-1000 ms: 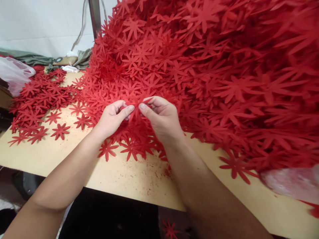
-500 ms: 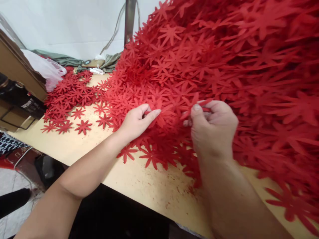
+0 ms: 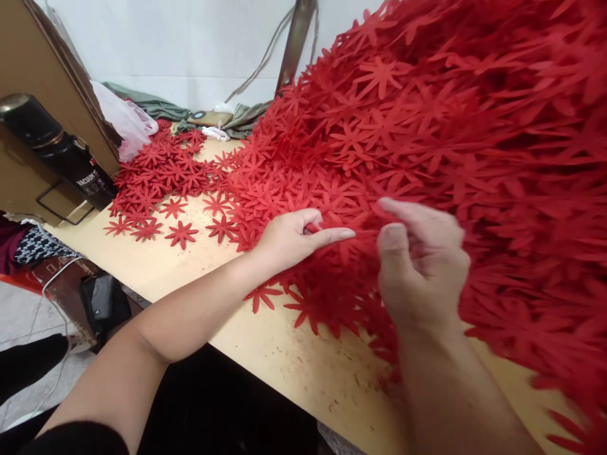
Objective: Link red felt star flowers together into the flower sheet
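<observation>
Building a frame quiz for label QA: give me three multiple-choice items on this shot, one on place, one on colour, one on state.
1. Where does the black flask sit?
A. left, against the brown board
B. right table edge
C. under the right hand

2. What colour are the flower cutouts?
A. blue
B. red
C. white

3. How is the left hand?
A. clenched in a fist off the table
B. index finger extended, resting on the cutouts
C. holding the flask

Answers:
1 A, the flask leans by the brown board at far left.
2 B, every cutout in the heap and on the table is red.
3 B, the finger points toward the right hand, flat on the pile.
</observation>
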A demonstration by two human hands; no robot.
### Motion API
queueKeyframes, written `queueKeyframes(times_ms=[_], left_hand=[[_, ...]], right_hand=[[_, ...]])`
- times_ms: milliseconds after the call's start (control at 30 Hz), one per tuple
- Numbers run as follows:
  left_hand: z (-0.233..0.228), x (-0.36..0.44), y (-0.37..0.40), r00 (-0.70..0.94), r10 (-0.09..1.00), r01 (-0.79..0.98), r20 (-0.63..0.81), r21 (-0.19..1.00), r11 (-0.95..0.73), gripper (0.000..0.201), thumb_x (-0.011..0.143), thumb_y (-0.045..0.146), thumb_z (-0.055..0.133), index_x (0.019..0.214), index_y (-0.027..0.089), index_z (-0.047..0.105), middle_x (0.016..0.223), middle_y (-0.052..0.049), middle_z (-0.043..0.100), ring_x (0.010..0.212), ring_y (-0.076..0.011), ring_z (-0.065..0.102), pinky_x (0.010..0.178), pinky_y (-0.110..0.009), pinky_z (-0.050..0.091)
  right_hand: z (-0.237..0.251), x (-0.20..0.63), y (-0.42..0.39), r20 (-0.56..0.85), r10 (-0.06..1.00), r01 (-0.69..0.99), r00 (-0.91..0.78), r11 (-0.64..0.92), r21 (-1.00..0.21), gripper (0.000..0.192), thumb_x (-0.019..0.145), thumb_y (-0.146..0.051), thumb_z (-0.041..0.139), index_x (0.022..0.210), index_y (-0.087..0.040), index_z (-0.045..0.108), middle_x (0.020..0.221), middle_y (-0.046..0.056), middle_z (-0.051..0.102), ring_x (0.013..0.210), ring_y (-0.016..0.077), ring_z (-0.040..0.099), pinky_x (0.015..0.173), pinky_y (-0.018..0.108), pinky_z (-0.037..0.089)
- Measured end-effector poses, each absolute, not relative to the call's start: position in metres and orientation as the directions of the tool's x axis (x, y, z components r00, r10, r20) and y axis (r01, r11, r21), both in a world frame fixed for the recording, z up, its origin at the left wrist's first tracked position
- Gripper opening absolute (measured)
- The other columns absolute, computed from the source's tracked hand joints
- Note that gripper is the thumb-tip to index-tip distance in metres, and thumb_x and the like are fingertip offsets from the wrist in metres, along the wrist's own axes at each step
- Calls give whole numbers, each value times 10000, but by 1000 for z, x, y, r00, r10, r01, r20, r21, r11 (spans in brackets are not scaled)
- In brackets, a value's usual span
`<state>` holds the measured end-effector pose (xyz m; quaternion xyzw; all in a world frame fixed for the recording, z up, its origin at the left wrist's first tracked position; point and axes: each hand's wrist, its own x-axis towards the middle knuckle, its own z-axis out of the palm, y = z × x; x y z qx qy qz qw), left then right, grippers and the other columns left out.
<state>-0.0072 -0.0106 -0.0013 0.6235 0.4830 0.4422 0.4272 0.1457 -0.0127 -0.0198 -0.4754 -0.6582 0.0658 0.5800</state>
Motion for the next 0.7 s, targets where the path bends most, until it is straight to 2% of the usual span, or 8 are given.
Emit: queueKeyframes(times_ms=[100, 167, 300, 467, 600, 700], left_hand=[[-5, -5, -10, 163, 982, 125, 96, 985, -118, 437, 745, 501, 664, 609, 186, 394, 597, 64, 405, 573, -69, 362, 561, -241, 302], [-7, -3, -8, 200, 975, 56, 98, 992, -111, 343, 780, 411, 659, 641, 175, 453, 647, 46, 481, 611, -73, 424, 597, -237, 354], [-5, -2, -9, 273, 952, -75, 142, 989, -126, 157, 833, 255, 612, 728, 168, 534, 743, 15, 564, 715, -93, 524, 732, -248, 445], [6, -4, -13, 350, 926, -44, 144, 990, -137, 220, 867, 172, 535, 649, 188, 505, 625, 29, 485, 631, -95, 482, 695, -242, 450], [4, -4, -14, 278, 941, 81, 193, 972, -223, 185, 817, 128, 593, 660, 198, 523, 652, 9, 546, 667, -121, 523, 684, -253, 447], [-1, -7, -12, 254, 939, 194, 230, 940, -282, 166, 846, 261, 578, 697, 196, 547, 705, -5, 597, 703, -142, 566, 714, -277, 462]], right_hand=[[-18, 133, -23, 495, 869, 317, -8, 472, -823, 277, 765, -378, 660, 969, -194, 693, 979, 125, 705, 885, 221, 670, 873, 443, 511], [-17, 127, -27, 413, 910, 247, 46, 390, -887, 209, 692, -355, 732, 842, -218, 685, 848, 81, 718, 763, 207, 676, 799, 425, 538], [-10, 124, -26, 362, 908, 133, 213, 340, -931, 337, 453, -379, 863, 706, -253, 681, 703, 51, 686, 640, 213, 643, 681, 432, 538], [-1, 126, -20, 238, 879, 96, 413, 218, -971, 439, 224, -482, 874, 546, -262, 672, 637, 91, 652, 526, 193, 541, 690, 541, 462], [-4, 126, -14, 311, 824, 205, 474, 241, -949, 431, 271, -570, 805, 524, -261, 643, 598, 108, 623, 489, 186, 502, 656, 574, 440], [-16, 135, -4, 438, 759, 318, 481, 314, -894, 425, 367, -605, 753, 567, -260, 607, 597, 113, 593, 501, 202, 506, 629, 580, 427]])
